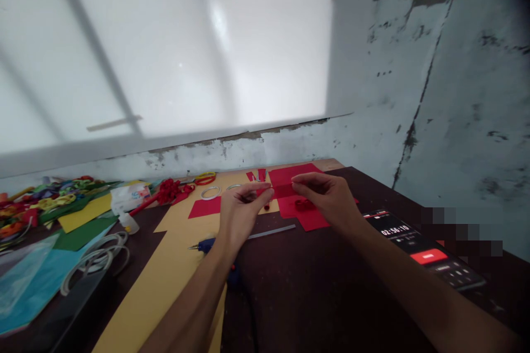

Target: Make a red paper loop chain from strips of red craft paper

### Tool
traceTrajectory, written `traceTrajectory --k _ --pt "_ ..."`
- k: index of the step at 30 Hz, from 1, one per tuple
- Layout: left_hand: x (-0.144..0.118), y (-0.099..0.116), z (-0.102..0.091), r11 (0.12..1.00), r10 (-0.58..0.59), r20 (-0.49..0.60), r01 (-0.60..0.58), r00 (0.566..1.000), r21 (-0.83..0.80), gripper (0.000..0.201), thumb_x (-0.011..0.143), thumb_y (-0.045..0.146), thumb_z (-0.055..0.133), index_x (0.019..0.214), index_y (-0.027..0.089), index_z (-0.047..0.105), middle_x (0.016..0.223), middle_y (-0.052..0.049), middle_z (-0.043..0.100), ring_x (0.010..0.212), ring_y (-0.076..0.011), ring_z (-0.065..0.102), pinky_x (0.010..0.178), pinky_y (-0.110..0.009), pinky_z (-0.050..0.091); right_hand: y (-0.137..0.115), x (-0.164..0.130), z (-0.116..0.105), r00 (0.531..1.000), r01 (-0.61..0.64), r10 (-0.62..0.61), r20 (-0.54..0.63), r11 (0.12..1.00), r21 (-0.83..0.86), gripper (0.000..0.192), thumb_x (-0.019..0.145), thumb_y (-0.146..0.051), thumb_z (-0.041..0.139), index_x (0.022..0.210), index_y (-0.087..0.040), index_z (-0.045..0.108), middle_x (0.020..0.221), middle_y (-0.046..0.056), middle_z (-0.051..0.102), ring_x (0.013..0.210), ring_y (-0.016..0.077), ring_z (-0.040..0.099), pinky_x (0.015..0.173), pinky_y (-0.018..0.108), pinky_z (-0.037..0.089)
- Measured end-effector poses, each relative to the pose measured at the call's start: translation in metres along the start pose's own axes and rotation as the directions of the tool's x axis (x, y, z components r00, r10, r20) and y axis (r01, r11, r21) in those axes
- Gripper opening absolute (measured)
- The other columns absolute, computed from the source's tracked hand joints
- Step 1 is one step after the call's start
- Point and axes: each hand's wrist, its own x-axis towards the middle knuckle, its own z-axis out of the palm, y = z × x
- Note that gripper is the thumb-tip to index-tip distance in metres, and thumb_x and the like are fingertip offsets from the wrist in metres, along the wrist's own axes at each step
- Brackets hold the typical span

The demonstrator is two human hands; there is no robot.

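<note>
My left hand (pixel 244 204) and my right hand (pixel 327 196) are raised over the table, each with thumb and forefinger pinched. Between the fingertips stretches a small dark red strip (pixel 283 190), held at both ends; whether it is paper or cloth I cannot tell. Behind and below it lie red sheets (pixel 296 172). A red looped piece (pixel 304 205) rests on the sheet beside my right hand. Under my left forearm lies a blue glue gun (pixel 206 245), partly hidden. A metal ruler (pixel 273 231) lies just in front of the hands.
A phone (pixel 422 248) showing a timer lies at right. Yellow sheets (pixel 165 270) cover the table's middle left. Farther left are a coiled white cable (pixel 99 256), a black box (pixel 83 309), a small white bottle (pixel 129 223), rolls of tape (pixel 210 193) and colourful craft pieces (pixel 53 198).
</note>
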Motion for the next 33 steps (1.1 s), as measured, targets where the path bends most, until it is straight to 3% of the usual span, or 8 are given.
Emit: traceTrajectory --k 8,11,13,16,23,27,33 --pt "0.001 -0.003 0.0 1.0 -0.01 0.017 0.011 1.0 -0.025 0.031 0.071 0.035 0.079 0.095 0.016 0.077 0.065 -0.004 0.072 0.06 -0.0148 0.064 0.06 -0.025 0.049 0.0 0.001 -0.001 1.0 0.007 -0.007 0.01 1.0 -0.012 0.025 0.074 -0.04 0.076 0.089 -0.02 0.076 0.086 0.005 0.075 0.077 0.0198 0.07 0.068 0.033 0.058" --pt "0.004 -0.008 -0.003 0.996 -0.088 0.087 0.088 0.992 -0.001 0.036 0.069 0.034 0.08 0.101 0.016 0.076 0.068 -0.004 0.073 0.062 -0.0142 0.065 0.061 -0.024 0.048 0.001 0.004 -0.006 0.995 0.032 -0.023 0.095 0.995 -0.095 0.021 0.076 -0.037 0.074 0.088 -0.02 0.075 0.086 0.005 0.075 0.078 0.0196 0.07 0.07 0.032 0.057" --pt "0.007 -0.014 -0.005 0.983 -0.183 0.179 0.176 0.967 0.051 0.031 0.067 0.033 0.08 0.092 0.016 0.077 0.071 -0.005 0.074 0.061 -0.0142 0.064 0.058 -0.023 0.046 0.003 0.007 -0.01 0.981 0.057 -0.017 0.191 0.976 -0.208 0.018 0.077 -0.034 0.072 0.086 -0.019 0.075 0.084 0.005 0.075 0.077 0.0194 0.07 0.07 0.031 0.056" --pt "0.01 -0.021 -0.009 0.965 -0.253 0.297 0.218 0.921 0.147 0.021 0.065 0.032 0.079 0.077 0.015 0.077 0.064 -0.004 0.071 0.056 -0.014 0.061 0.052 -0.023 0.043 0.007 0.009 -0.015 0.947 0.095 0.014 0.32 0.943 -0.32 0.015 0.077 -0.03 0.07 0.085 -0.019 0.076 0.082 0.004 0.075 0.076 0.0191 0.069 0.071 0.031 0.055" --pt "0.008 -0.028 -0.013 0.919 -0.316 0.363 0.187 0.877 0.348 0.017 0.063 0.032 0.074 0.068 0.016 0.078 0.055 -0.002 0.065 0.048 -0.012 0.052 0.045 -0.021 0.035 0.017 0.007 -0.017 0.871 0.023 0.155 0.467 0.935 -0.354 0.013 0.074 -0.024 0.068 0.082 -0.021 0.077 0.077 0.004 0.076 0.072 0.0197 0.07 0.065 0.029 0.053" --pt "0.003 -0.025 -0.011 0.87 -0.389 0.462 0.152 0.797 0.469 0.014 0.062 0.026 0.07 0.068 0.017 0.079 0.056 -0.002 0.066 0.051 -0.0135 0.053 0.046 -0.021 0.036 0.018 0.002 -0.017 0.791 -0.011 0.27 0.548 0.903 -0.429 0.013 0.068 -0.018 0.067 0.074 -0.021 0.079 0.067 0.003 0.074 0.061 0.0183 0.066 0.055 0.026 0.047" --pt "-0.001 -0.029 -0.007 0.791 -0.499 0.466 0.165 0.73 0.589 0.011 0.057 0.021 0.069 0.063 0.018 0.077 0.053 -0.002 0.065 0.048 -0.0144 0.052 0.044 -0.022 0.035 0.029 -0.005 -0.013 0.714 -0.048 0.376 0.591 0.868 -0.495 0.018 0.063 -0.015 0.065 0.071 -0.02 0.08 0.061 0.003 0.072 0.055 0.0172 0.062 0.048 0.024 0.041"
